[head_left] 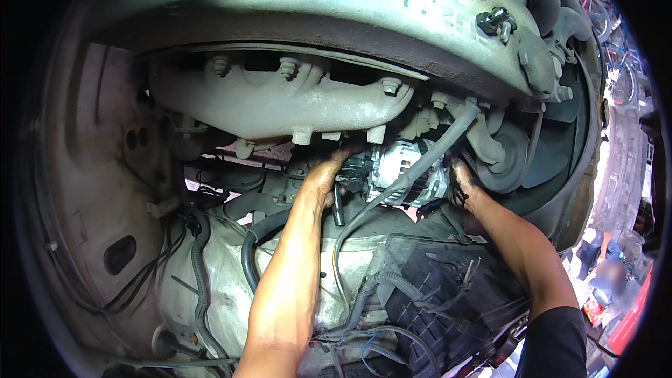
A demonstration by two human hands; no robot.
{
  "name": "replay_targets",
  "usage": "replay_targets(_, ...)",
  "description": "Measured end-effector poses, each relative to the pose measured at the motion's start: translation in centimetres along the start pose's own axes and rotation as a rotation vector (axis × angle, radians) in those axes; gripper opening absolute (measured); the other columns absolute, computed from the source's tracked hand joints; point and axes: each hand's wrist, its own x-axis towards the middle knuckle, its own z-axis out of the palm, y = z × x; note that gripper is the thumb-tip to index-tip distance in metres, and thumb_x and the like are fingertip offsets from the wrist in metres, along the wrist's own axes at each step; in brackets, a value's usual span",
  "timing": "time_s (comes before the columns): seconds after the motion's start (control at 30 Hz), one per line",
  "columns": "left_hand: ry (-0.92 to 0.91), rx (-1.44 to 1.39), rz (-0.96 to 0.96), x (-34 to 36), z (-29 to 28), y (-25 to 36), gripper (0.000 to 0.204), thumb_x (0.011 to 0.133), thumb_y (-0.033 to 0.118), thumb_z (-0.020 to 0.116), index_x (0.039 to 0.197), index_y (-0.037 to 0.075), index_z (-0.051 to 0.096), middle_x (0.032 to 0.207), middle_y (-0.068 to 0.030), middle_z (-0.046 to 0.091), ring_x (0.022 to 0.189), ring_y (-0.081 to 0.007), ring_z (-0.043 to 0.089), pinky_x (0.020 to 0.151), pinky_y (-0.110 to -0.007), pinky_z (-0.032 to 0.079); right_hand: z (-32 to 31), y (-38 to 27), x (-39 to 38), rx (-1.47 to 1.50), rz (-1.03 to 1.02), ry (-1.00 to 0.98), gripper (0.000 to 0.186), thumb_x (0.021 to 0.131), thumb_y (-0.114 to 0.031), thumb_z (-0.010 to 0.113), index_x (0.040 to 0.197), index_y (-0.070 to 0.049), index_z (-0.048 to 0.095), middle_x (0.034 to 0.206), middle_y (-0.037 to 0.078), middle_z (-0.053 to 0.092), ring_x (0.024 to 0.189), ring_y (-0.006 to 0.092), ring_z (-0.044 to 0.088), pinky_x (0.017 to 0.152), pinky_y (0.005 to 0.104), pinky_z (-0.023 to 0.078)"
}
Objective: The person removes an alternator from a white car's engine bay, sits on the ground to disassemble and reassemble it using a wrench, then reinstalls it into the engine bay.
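Note:
A silver alternator [402, 168] sits low in the engine bay, below the cast manifold [280, 105], with a grey hose [437, 150] crossing diagonally in front of it. My left hand [329, 171] reaches to the alternator's left end, beside a black connector area; its fingertips are mostly hidden in shadow under the manifold. My right hand [460, 180], darkened with grime, grips the alternator's right side, next to a pulley [511, 164].
A fan [553, 161] and shroud stand at the right. Hoses, cables and a black ribbed panel [448, 287] lie below my hands. The bay's metal side wall [91, 189] rises on the left. Outside, at the far right, are a person [602, 266] and bicycle wheels [619, 77].

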Motion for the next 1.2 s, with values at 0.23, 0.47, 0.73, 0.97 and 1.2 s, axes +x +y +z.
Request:
replay_targets(0.23,-0.034,-0.096,-0.109,0.0,0.5,0.3,0.028,0.090,0.029,0.077,0.106,0.006,0.073,0.085,-0.0036,0.074,0.062,-0.0141,0.067,0.056,-0.030,0.056,-1.5,2.6,3.2,-0.125,0.101,0.309,0.059,0.101,-0.058,0.049,0.125,-0.006,0.064,0.108,0.016,0.070,0.098,0.0319,0.068,0.088,0.0473,0.054)
replay_targets(0.47,0.063,-0.112,-0.018,-5.1,2.2,0.1,0.043,0.081,0.027,0.087,0.111,0.000,0.072,0.102,-0.0108,0.074,0.083,-0.0216,0.071,0.076,-0.034,0.060,-0.3,2.1,-1.9,0.035,0.111,0.317,0.030,0.100,-0.034,0.053,0.099,-0.007,0.065,0.094,0.010,0.070,0.083,0.0234,0.069,0.078,0.0403,0.056)
replay_targets(0.73,0.070,-0.116,0.045,-12.6,3.1,2.3,0.034,0.078,0.012,0.087,0.101,-0.006,0.071,0.087,-0.0141,0.074,0.070,-0.0233,0.072,0.064,-0.038,0.062,1.6,1.5,-2.3,-0.287,0.168,0.243,0.043,0.102,-0.042,0.049,0.102,-0.002,0.066,0.098,0.012,0.069,0.084,0.0237,0.066,0.075,0.0387,0.052)
replay_targets(0.97,0.241,-0.202,0.211,-17.3,3.7,2.7,0.049,0.076,-0.001,0.083,0.120,-0.004,0.062,0.106,-0.0129,0.071,0.093,-0.0239,0.071,0.079,-0.038,0.061,7.5,2.2,1.0,-0.105,0.223,0.078,0.040,0.099,-0.041,0.055,0.107,-0.004,0.067,0.093,0.012,0.068,0.072,0.0231,0.064,0.065,0.0396,0.055)
replay_targets(1.2,0.320,0.058,0.469,-21.1,4.1,3.0,0.062,0.076,-0.002,0.079,0.133,0.006,0.055,0.116,-0.0065,0.068,0.105,-0.0197,0.065,0.097,-0.034,0.052,10.8,3.6,2.5,-0.315,0.074,-0.135,0.034,0.097,-0.033,0.057,0.101,-0.002,0.068,0.091,0.013,0.069,0.073,0.0260,0.065,0.065,0.0406,0.055)
